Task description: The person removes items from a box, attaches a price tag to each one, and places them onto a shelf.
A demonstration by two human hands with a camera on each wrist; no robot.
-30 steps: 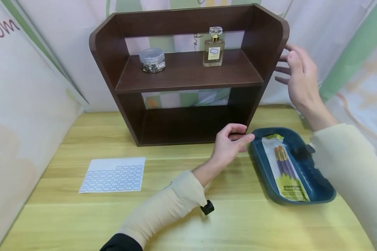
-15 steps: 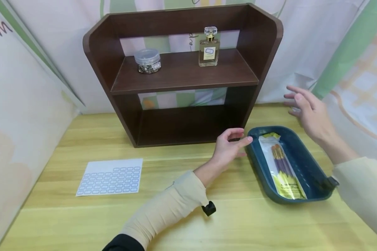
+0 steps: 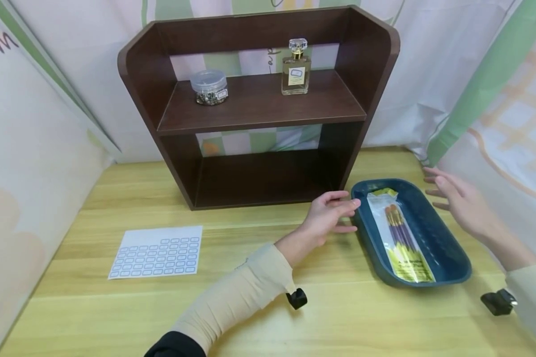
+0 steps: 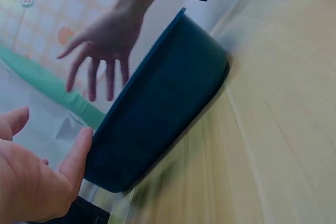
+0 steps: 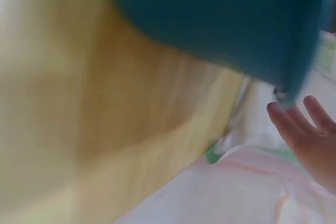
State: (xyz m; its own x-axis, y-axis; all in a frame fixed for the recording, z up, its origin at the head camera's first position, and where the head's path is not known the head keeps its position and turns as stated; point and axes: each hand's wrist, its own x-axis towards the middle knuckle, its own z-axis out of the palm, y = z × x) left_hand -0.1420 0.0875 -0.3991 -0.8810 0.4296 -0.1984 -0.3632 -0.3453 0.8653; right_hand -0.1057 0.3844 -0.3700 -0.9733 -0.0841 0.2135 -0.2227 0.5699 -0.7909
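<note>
A dark blue tray [image 3: 448, 248] stands on the table at the right, with a clear and yellow packet of brushes [image 3: 399, 238] lying in it. My left hand [image 3: 323, 218] is at the tray's left rim, fingers apart; whether the thumb touches the rim I cannot tell. Beyond the tray's right side is my right hand [image 3: 466, 203], fingers spread and holding nothing. The left wrist view shows the tray's outer wall [image 4: 157, 103] between my left hand [image 4: 39, 177] and my right hand [image 4: 113, 38]. In the right wrist view, fingertips are near the tray's rim [image 5: 302, 35].
A dark brown shelf unit [image 3: 263, 119] stands behind, bearing a lidded jar [image 3: 210, 88] and a perfume bottle [image 3: 296, 72] on its upper board. A sheet of blue-framed labels [image 3: 156, 252] lies at the left of the table [image 3: 116, 317]. Curtains hang behind and at the right.
My right hand has moved from beside the shelf's right side down and rightward to the tray's far right. My left hand has lowered slightly at the tray's left rim, its fingers more spread.
</note>
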